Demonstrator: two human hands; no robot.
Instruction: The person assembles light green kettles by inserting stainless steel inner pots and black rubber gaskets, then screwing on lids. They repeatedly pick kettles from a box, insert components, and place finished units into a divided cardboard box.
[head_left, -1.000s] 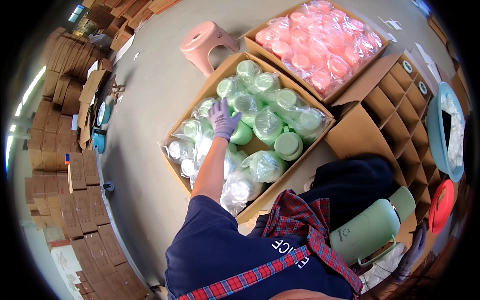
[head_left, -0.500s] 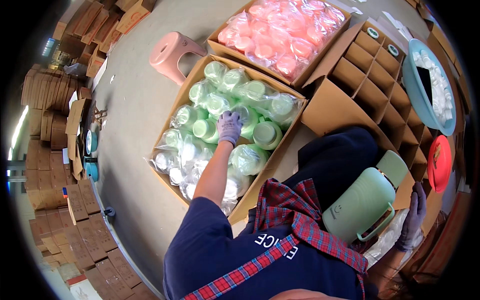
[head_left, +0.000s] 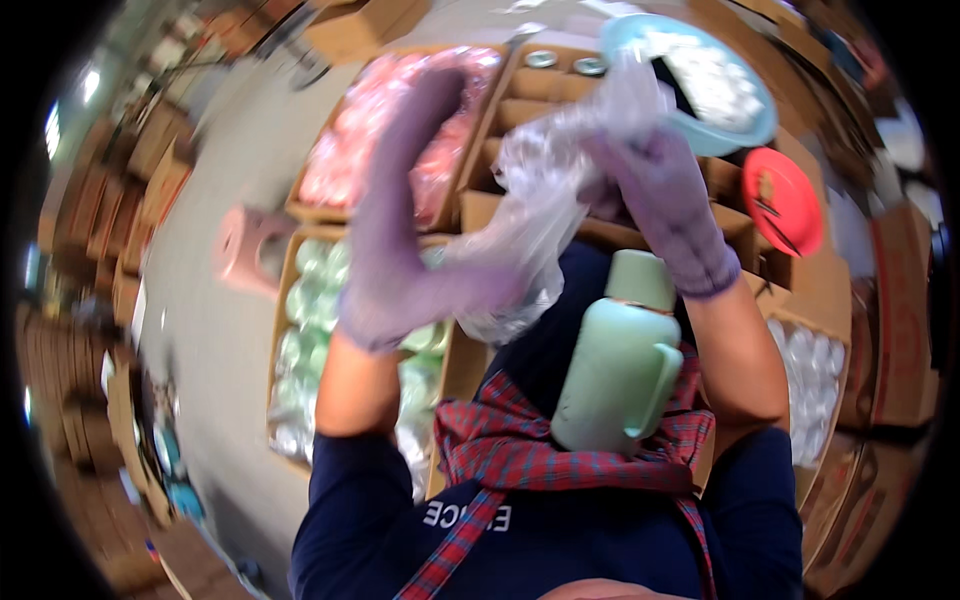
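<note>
Both of my hands wear purple gloves and are raised in front of me. A crumpled clear plastic bag (head_left: 545,205) hangs between them. My right hand (head_left: 660,205) grips its upper part. My left hand (head_left: 400,240), blurred by motion, holds its lower end with the thumb and palm. Below the bag, a pale green lidded bottle with a side handle (head_left: 622,365) rests upright against my chest and checked red scarf, with neither hand on it.
An open carton of bagged pale green cups (head_left: 305,330) stands at the left, with a carton of pink ones (head_left: 360,150) behind it. A divided cardboard carton (head_left: 545,85), a teal basin (head_left: 745,110), a red lid (head_left: 785,200) and a pink stool (head_left: 250,250) lie around.
My left hand rose out of the green carton. My right hand let go of the green bottle and came up. Both now hold a clear bag.
</note>
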